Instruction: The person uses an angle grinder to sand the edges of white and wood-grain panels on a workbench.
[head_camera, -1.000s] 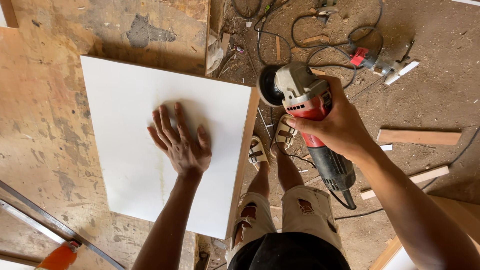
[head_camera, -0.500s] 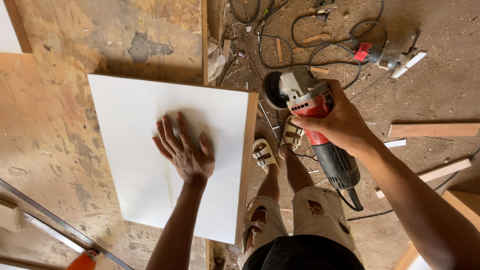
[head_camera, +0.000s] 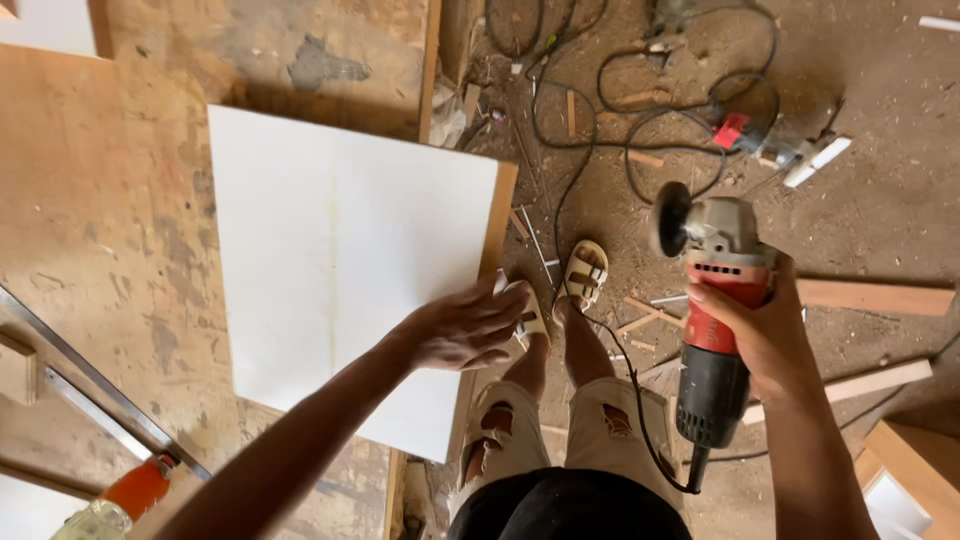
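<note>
Here the left hand reaches across the body and lies over the near right edge of the white board, fingers together and pointing toward the raw wooden edge; whether it grips that edge or only rests on it cannot be told, since the fingertips hide the contact. The board lies flat on a worn plywood bench, its right side hanging out past the bench over the floor, which leaves that bare edge open from the side. The right hand is wrapped tight round the red body of the grinder and holds it out over the floor, well apart from the board, the black disc facing left and away from the person, clear of hand and legs. Its cord trails down by the right leg. The person stands in sandals just beside the overhanging edge. On the dusty floor beyond lie a second power tool with looped cables, and wood offcuts. A metal bar and an orange-capped bottle sit at the bench's near left.
</note>
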